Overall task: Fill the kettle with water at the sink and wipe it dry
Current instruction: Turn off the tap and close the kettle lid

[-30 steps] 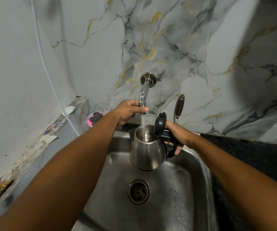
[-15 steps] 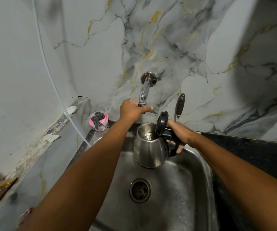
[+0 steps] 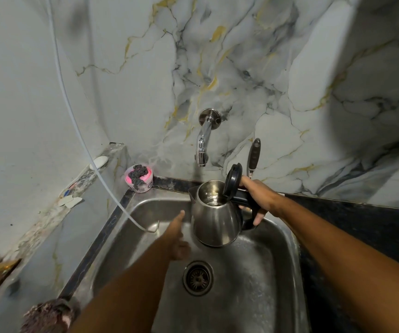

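Note:
A steel kettle hangs over the steel sink, its black lid flipped up. My right hand grips its black handle. Water shows inside the kettle. The chrome tap juts from the marble wall above and left of the kettle's mouth, with no water running. My left hand is low over the sink, left of the kettle, one finger stretched out and empty. It touches nothing.
A pink tub with a dark scrubber sits at the sink's back left corner. A white hose drops into the basin. The drain lies below the kettle. A black-handled utensil leans on the wall. Dark counter at right.
My left hand has left the tap and dropped down beside the kettle. The water stream has stopped. The kettle has shifted slightly to the right of the spout.

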